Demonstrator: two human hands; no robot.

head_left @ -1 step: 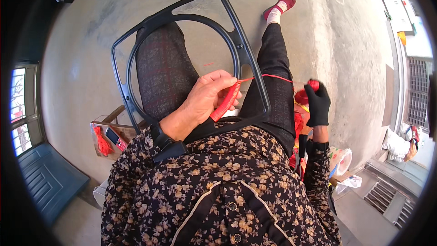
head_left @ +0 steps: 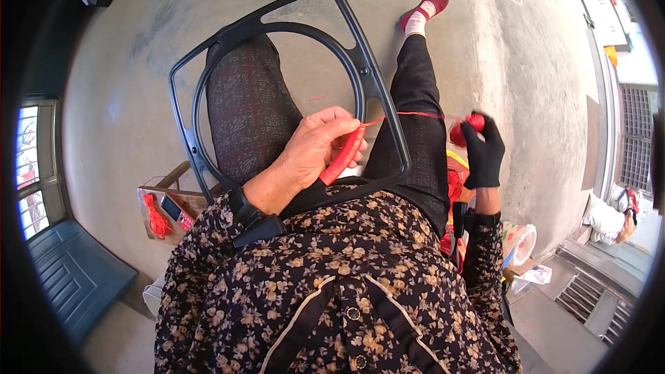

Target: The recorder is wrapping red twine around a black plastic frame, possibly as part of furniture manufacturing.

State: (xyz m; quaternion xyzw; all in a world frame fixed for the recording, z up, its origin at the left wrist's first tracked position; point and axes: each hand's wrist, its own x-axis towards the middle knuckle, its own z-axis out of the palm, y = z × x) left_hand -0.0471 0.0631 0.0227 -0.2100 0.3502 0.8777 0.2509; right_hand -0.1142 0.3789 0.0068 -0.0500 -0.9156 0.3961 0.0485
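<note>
A black frame [head_left: 365, 70] with a round inner ring lies over my lap and left thigh. Red cord is wound tightly around the ring's near right part, forming a wrapped stretch [head_left: 339, 165]. My left hand [head_left: 301, 152], ungloved, is closed around that stretch, with the thumb pressing at its upper end. From the thumb a taut red cord [head_left: 419, 115] crosses the frame's right bar and my right thigh. It leads to a ball of red cord [head_left: 468, 129], held in my right hand [head_left: 485, 156], which wears a black fingerless glove. Some of its fingers are hidden.
At left, a wooden box [head_left: 158, 201] carries a red cord bundle [head_left: 156, 216] and a phone [head_left: 177, 212]. A blue panel [head_left: 80, 273] stands farther left. Red material [head_left: 454, 187] and a white roll-like thing [head_left: 521, 244] lie beside my right arm.
My right hand has shifted very slightly, and the ball of cord has turned and moved a little leftward in it. The left hand and the frame stay where they were.
</note>
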